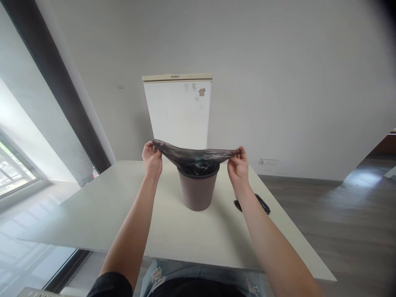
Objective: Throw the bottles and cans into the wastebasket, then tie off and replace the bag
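A black plastic garbage bag point(198, 156) is stretched wide above a brownish trash can point(198, 192) with a dark rim. The lower part of the bag hangs down inside the can. My left hand point(152, 160) pinches the bag's edge at the left, and my right hand point(239, 166) pinches the edge at the right. Both hands are raised a little above the can's rim, one on each side of it. The can stands upright on a pale table point(130, 210). The can's bottom inside is hidden by the bag.
Another piece of black plastic point(262, 204) lies on the table at the right, partly behind my right forearm. A white refrigerator point(179, 111) stands behind the table against the grey wall. A wall socket point(268, 161) is low on the right. Windows are at the left.
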Tool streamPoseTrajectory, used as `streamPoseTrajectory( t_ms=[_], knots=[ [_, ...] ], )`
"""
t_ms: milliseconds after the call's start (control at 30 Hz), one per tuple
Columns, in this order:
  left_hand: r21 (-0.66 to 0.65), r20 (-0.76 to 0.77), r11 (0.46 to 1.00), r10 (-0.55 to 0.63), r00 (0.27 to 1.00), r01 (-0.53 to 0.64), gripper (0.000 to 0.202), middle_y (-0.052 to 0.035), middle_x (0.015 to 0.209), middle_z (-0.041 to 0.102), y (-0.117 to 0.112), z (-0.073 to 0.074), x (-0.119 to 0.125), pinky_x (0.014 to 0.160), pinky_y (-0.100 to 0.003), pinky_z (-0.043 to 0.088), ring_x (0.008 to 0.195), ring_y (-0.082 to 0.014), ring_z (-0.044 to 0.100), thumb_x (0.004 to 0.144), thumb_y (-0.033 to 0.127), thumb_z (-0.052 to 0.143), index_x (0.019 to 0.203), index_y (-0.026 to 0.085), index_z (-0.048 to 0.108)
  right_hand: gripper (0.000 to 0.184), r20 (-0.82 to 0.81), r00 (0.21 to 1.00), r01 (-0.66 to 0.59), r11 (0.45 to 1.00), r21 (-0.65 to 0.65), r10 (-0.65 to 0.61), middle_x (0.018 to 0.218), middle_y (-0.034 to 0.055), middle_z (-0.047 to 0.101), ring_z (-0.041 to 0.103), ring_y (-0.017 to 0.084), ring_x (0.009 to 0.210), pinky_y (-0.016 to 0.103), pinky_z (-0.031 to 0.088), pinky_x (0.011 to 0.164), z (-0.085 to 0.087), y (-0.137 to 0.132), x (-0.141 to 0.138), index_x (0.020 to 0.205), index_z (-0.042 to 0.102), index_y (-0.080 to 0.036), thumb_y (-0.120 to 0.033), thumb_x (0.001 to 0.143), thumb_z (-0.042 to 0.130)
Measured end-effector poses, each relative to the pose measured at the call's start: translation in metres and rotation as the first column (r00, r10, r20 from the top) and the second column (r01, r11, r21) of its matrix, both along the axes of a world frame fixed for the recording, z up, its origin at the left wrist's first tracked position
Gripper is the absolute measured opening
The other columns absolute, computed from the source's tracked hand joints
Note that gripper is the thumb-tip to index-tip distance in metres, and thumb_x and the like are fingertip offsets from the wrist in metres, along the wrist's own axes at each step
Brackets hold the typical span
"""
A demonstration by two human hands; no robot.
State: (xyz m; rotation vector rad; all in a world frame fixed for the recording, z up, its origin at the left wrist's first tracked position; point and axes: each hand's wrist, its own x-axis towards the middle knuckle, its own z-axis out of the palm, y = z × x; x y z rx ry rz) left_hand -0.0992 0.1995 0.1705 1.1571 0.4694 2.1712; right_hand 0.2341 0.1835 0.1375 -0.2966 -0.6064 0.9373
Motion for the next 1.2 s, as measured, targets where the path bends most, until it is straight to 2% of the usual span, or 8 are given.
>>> streamPoseTrajectory(
  t_ms=[167, 267, 367, 467, 533, 633, 833, 1200],
  knots=[
    [-0.153, -0.044, 0.988, 0.032, 0.999, -0.038, 0.066, -0.0001, 0.113, 0.064, 0.007, -0.009, 0.000, 0.074, -0.020, 0.053, 0.086, -0.0096, 0.066, 0.062, 0.000, 0.083, 0.113, 0.029, 0.052, 0.077, 0.162, 0.979, 0.125, 0.992, -0.007, -0.122, 0.105, -0.0044, 0.065, 0.061, 0.012, 0.099, 0.027, 0.053, 0.093, -0.005, 0.016, -0.002, 0.127, 0.063, -0.034, 0.001, 0.059, 0.073],
    [-0.369, -0.142, 0.927, -0.121, 0.982, 0.060, 0.068, -0.0013, 0.108, 0.069, 0.007, -0.018, 0.004, 0.075, -0.027, 0.056, 0.076, -0.0113, 0.067, 0.067, 0.005, 0.082, 0.124, 0.030, 0.054, 0.091, 0.311, 0.938, 0.195, 0.976, -0.099, -0.156, 0.125, 0.0000, 0.064, 0.058, 0.016, 0.111, 0.027, 0.053, 0.090, -0.015, 0.022, -0.003, 0.140, 0.058, -0.038, -0.006, 0.058, 0.077],
    [-0.472, -0.206, 0.864, -0.302, 0.931, 0.176, 0.049, -0.0028, 0.094, 0.073, 0.009, -0.023, 0.010, 0.072, -0.032, 0.057, 0.070, -0.0139, 0.067, 0.070, 0.011, 0.082, 0.113, 0.025, 0.065, 0.074, 0.450, 0.890, 0.098, 0.937, -0.337, 0.069, 0.107, -0.0008, 0.068, 0.061, 0.016, 0.095, 0.027, 0.053, 0.081, -0.023, 0.026, -0.005, 0.129, 0.068, -0.033, -0.014, 0.059, 0.081],
    [-0.451, -0.205, 0.874, -0.300, 0.932, 0.182, 0.028, -0.0043, 0.086, 0.075, 0.014, -0.021, 0.014, 0.072, -0.033, 0.058, 0.071, -0.0160, 0.068, 0.070, 0.014, 0.080, 0.096, 0.020, 0.070, 0.036, 0.497, 0.816, -0.032, 0.881, -0.471, 0.296, 0.068, -0.0062, 0.062, 0.052, 0.012, 0.061, 0.027, 0.049, 0.064, -0.024, 0.028, -0.008, 0.099, 0.074, -0.025, -0.021, 0.064, 0.081],
    [-0.413, -0.183, 0.894, -0.269, 0.946, 0.174, 0.021, -0.0045, 0.084, 0.075, 0.016, -0.016, 0.016, 0.076, -0.036, 0.059, 0.076, -0.0185, 0.070, 0.072, 0.018, 0.079, 0.091, 0.019, 0.071, 0.019, 0.487, 0.817, -0.071, 0.891, -0.448, 0.310, 0.055, -0.0078, 0.054, 0.043, 0.010, 0.051, 0.026, 0.043, 0.055, -0.020, 0.029, -0.010, 0.080, 0.070, -0.021, -0.026, 0.067, 0.083],
    [-0.339, -0.154, 0.928, -0.216, 0.964, 0.154, 0.019, -0.0054, 0.086, 0.076, 0.016, -0.009, 0.017, 0.084, -0.039, 0.059, 0.086, -0.0219, 0.072, 0.073, 0.020, 0.080, 0.090, 0.019, 0.072, 0.027, 0.442, 0.865, -0.076, 0.933, -0.352, 0.237, 0.056, -0.0071, 0.054, 0.045, 0.009, 0.052, 0.024, 0.041, 0.052, -0.007, 0.029, -0.010, 0.073, 0.064, -0.022, -0.039, 0.073, 0.084],
    [-0.207, -0.127, 0.974, -0.123, 0.984, 0.095, 0.009, -0.0035, 0.080, 0.074, 0.005, 0.001, 0.019, 0.086, -0.036, 0.058, 0.091, -0.0228, 0.071, 0.072, 0.020, 0.080, 0.076, 0.018, 0.071, 0.022, 0.228, 0.958, -0.177, 0.984, -0.009, 0.174, 0.102, 0.0032, 0.078, 0.070, 0.019, 0.095, 0.032, 0.057, 0.080, 0.015, 0.017, -0.008, 0.092, 0.071, -0.023, -0.036, 0.081, 0.085],
    [-0.105, 0.002, 0.992, -0.070, 0.998, 0.070, 0.008, -0.0014, 0.087, 0.072, -0.013, -0.008, -0.003, 0.077, -0.024, 0.054, 0.083, -0.0147, 0.068, 0.074, 0.017, 0.076, 0.078, 0.020, 0.070, 0.005, 0.093, 0.965, -0.247, 0.969, 0.002, 0.246, 0.088, -0.0027, 0.069, 0.064, 0.017, 0.085, 0.032, 0.054, 0.081, 0.010, -0.006, 0.014, 0.089, 0.068, -0.026, -0.026, 0.088, 0.072]
  ],
)
